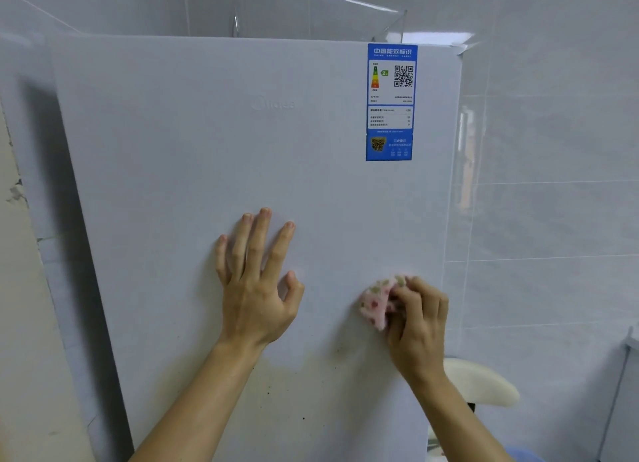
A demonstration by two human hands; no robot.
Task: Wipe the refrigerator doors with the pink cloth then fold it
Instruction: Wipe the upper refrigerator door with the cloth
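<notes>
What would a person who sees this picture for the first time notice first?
The eye goes first to the blue energy label at the upper right of the white refrigerator door. Next come the two hands lower down: the left hand lies flat on the door with its fingers spread, and the right hand presses a bunched pink cloth against the door near its right edge. Brownish stains show below the hands.

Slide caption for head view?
Right hand presses pink cloth to refrigerator door; left hand braces flat.
</notes>
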